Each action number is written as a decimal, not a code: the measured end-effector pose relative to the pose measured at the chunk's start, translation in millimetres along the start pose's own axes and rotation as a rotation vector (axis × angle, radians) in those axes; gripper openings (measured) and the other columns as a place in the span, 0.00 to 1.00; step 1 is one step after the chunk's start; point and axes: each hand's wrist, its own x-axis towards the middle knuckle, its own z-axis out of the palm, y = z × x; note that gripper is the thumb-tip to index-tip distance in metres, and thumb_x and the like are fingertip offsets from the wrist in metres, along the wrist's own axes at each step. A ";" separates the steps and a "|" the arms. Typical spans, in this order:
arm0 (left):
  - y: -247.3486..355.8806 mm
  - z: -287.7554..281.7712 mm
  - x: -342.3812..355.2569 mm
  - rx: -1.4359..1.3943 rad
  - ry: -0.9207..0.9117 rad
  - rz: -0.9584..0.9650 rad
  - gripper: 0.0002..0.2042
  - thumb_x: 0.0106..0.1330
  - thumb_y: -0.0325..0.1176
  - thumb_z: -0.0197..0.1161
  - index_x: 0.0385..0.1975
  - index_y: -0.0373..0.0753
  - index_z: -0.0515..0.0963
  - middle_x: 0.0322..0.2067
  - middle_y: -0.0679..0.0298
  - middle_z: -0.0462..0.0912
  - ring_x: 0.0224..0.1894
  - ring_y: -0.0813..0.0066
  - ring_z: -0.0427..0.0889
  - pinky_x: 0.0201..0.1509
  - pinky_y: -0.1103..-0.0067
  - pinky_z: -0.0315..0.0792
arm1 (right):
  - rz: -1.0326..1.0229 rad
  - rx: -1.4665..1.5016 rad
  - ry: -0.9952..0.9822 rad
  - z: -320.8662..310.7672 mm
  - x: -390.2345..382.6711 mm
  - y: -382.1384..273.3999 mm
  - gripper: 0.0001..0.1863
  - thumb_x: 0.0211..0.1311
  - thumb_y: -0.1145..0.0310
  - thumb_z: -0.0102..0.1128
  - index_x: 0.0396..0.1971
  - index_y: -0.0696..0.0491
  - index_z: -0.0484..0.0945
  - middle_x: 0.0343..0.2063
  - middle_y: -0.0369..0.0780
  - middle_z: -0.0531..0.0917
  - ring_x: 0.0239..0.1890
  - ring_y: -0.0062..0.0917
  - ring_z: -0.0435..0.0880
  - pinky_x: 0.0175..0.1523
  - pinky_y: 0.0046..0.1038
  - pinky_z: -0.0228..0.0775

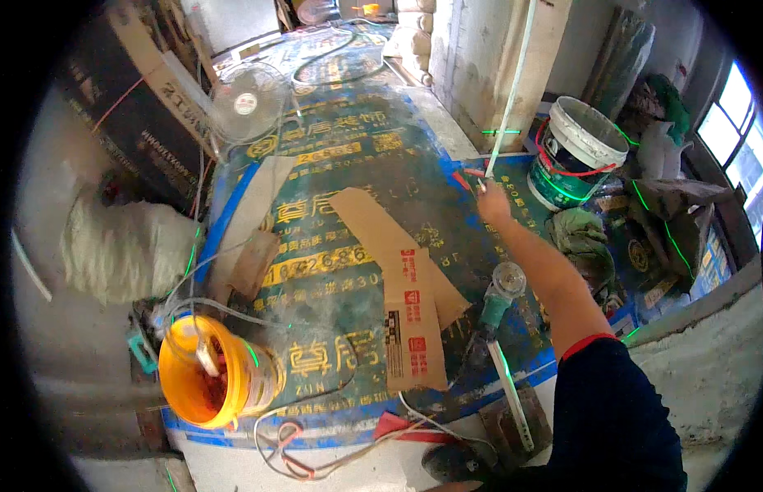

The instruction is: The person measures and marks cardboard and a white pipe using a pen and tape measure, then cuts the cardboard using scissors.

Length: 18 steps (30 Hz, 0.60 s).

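My right hand (494,198) reaches forward to the lower end of an upright white strip (512,98), fingers closed around something small I cannot make out, beside red pieces (462,179) on the printed green floor covering (307,209). Below my forearm lies a power tool (498,310) with a round metal head, above a white straightedge (511,394) resting partly on a dark plate (533,426). Only a sliver of my left hand (453,486) shows at the lower edge; its fingers are hidden. Cardboard pieces (414,320) lie in the middle. Green light lines cross several surfaces.
An orange bucket (176,369) with cables over it stands front left, near red-handled pliers or shears (291,459). Bundled material (119,246) and a fan (242,102) are farther left. A white bucket (582,123) stands right of the pillar (471,74). Hoses (340,82) lie farther back.
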 end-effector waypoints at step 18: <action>148.0 161.7 159.2 0.205 -0.056 0.156 0.13 0.68 0.40 0.56 0.29 0.38 0.82 0.24 0.62 0.83 0.26 0.66 0.78 0.34 0.69 0.72 | 0.059 -0.492 -0.032 -82.4 310.8 33.4 0.36 0.70 0.60 0.51 0.75 0.40 0.51 0.62 0.50 0.75 0.62 0.56 0.72 0.66 0.51 0.64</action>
